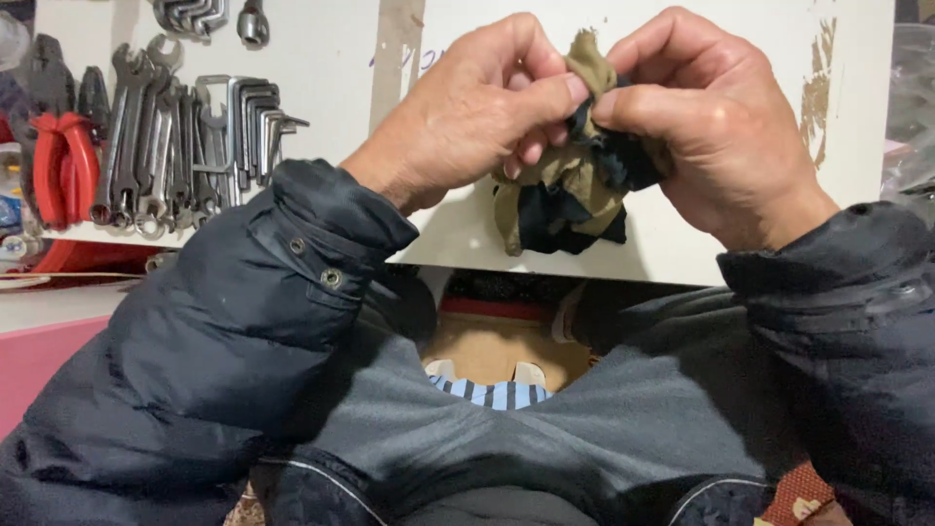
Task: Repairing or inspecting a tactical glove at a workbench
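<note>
Even, soft indoor light; sharp centre, mild blur at edges, faint shadows.

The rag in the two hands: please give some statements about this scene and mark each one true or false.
1. Both hands, left hand and right hand, grip the olive and dark rag. True.
2. The rag lies flat on a table. False: it is bunched and held up in the air.
3. Wrenches hang at the left of the white board. True.
4. The sleeves are bright yellow. False: they are dark.
</note>
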